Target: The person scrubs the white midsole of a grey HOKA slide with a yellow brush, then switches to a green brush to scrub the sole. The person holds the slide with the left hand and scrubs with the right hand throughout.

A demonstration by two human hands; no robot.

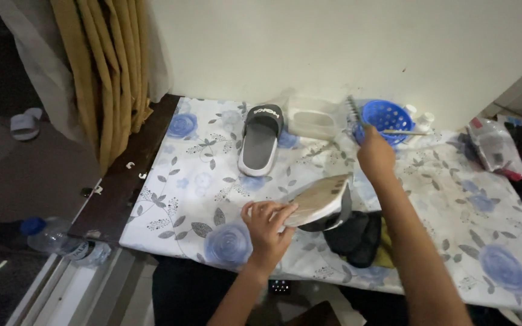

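My left hand [268, 224] grips a slide sandal [318, 201] turned sole up, above the near part of the floral tablecloth [194, 181]. My right hand [374, 153] is stretched toward the back of the table and holds a small bristle brush [354, 112], its head blurred, next to a blue basket [386, 118]. A second matching sandal [260, 139], grey and black, lies upright at the back middle of the table.
A clear plastic container [313, 121] stands beside the blue basket, with small white bottles [419, 118] behind. Dark cloths [355, 238] lie under my right forearm. A plastic bag [495, 148] sits far right. Yellow curtain [105, 72] hangs left; a water bottle [55, 240] lies below.
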